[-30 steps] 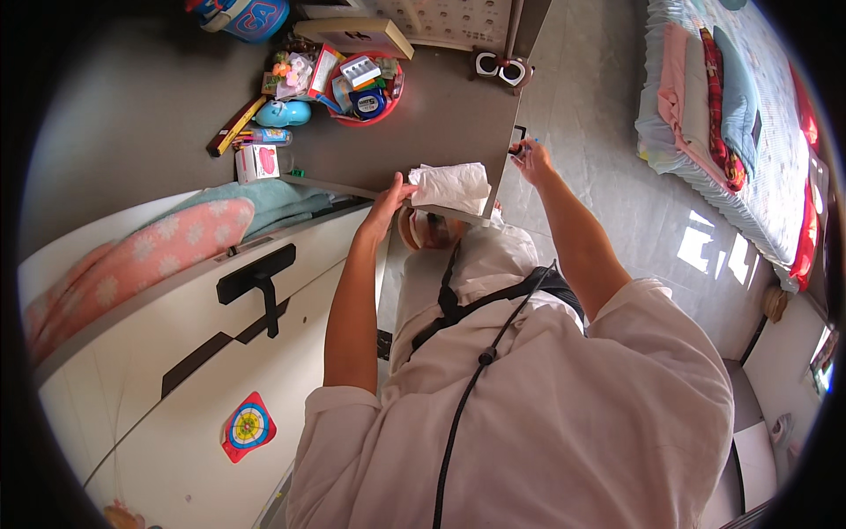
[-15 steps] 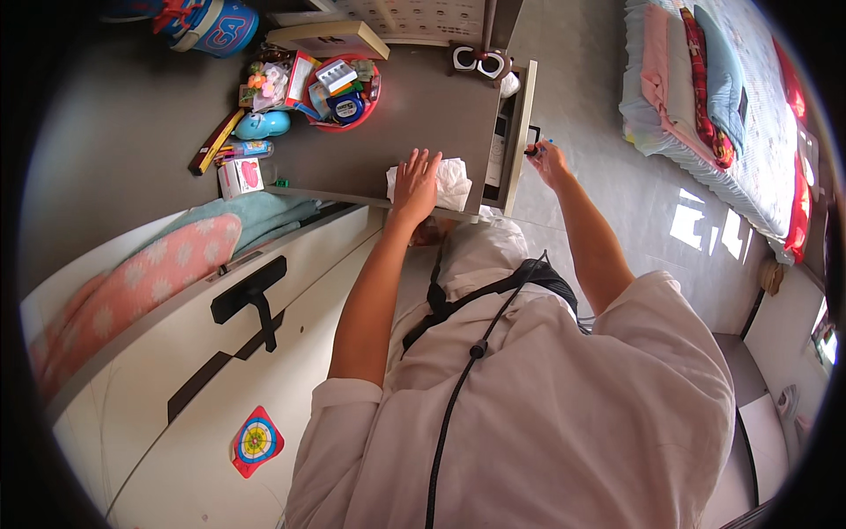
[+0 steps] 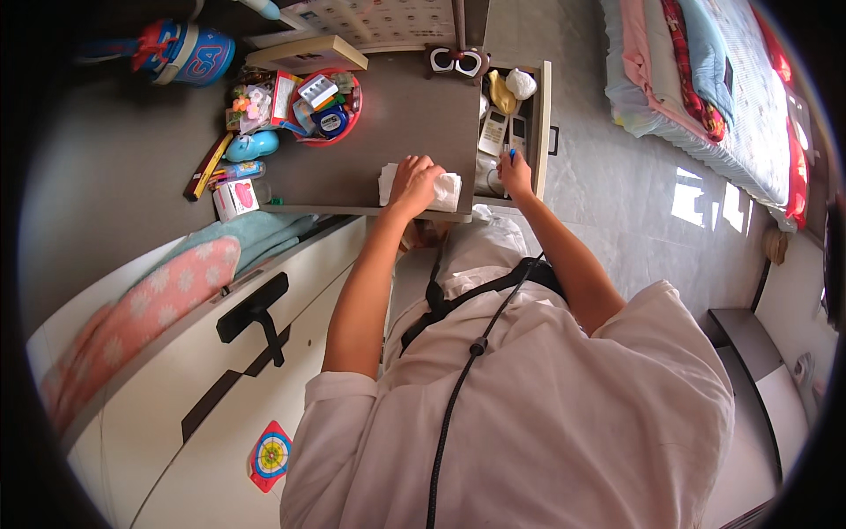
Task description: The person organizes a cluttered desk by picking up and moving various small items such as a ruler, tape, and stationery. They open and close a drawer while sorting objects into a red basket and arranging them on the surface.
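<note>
On the desk's near edge, my left hand (image 3: 412, 183) rests on a crumpled white tissue (image 3: 448, 192), its fingers bent over it. My right hand (image 3: 518, 176) reaches over the pulled-out drawer (image 3: 544, 132) beside the desk. Its fingers are closed around a slim thing with a blue end (image 3: 512, 153), too small to name for sure. In the drawer lie a white remote control (image 3: 493, 130), a grey remote-like device (image 3: 518, 132), a yellow packet (image 3: 502, 92) and a white crumpled ball (image 3: 522, 84).
A red basket (image 3: 354, 115) of small items stands on the desk (image 3: 414, 106), near a blue tape measure (image 3: 330, 122). An owl-like glasses stand (image 3: 456, 62) sits at the desk's far corner. To the right is a bed with folded blankets (image 3: 705, 62). Left, a white cabinet (image 3: 220, 353) holds towels.
The drawer now stands further out, showing its contents. My right hand has moved from its front to over its inside. My left fingers, spread before, have curled on the tissue.
</note>
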A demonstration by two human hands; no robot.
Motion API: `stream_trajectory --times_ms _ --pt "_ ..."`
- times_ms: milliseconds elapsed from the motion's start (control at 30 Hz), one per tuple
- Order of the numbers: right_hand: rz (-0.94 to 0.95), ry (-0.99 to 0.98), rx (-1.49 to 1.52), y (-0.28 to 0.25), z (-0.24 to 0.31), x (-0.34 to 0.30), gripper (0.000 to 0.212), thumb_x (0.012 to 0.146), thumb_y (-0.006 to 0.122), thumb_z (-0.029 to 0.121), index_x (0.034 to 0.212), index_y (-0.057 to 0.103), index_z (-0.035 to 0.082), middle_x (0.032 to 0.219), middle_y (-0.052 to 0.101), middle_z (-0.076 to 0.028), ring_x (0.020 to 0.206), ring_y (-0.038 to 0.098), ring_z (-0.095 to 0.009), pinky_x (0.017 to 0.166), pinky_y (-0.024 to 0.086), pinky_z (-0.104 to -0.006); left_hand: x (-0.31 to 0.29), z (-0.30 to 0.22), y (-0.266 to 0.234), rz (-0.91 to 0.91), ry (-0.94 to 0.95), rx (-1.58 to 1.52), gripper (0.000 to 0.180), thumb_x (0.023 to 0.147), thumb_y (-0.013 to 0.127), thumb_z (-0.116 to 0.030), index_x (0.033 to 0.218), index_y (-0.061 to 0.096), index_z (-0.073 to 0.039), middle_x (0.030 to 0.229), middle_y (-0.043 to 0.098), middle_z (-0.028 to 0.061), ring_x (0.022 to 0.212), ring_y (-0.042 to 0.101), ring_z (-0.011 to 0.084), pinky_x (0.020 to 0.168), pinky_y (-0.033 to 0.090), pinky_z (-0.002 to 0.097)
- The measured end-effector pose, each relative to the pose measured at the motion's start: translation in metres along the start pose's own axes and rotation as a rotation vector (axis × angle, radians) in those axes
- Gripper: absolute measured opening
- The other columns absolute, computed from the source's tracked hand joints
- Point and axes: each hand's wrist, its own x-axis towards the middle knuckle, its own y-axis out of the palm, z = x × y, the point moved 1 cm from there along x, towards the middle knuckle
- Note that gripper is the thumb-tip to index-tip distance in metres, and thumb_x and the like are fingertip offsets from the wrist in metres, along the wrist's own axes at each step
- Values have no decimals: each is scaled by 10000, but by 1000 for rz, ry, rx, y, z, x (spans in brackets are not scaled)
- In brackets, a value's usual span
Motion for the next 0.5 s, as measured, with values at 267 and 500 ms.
stream_trajectory --times_ms 267,500 --pt "-80 -53 -432 -9 4 37 433 783 559 284 1108 530 0 1011 599 -196 973 562 -336 853 435 -372 -28 -16 18 -129 -92 79 429 801 489 -59 1228 466 -95 1306 388 160 1234 339 306 1007 269 438" --pt "-793 -313 -717 -43 -13 20 491 767 600 314 1116 502 -18 1061 554 -239 1009 520 -371 879 404 -406 -59 -34 31 -79 -132 123 524 838 517 -241 1331 350 -176 1421 186 153 1306 175 367 1031 202 504"
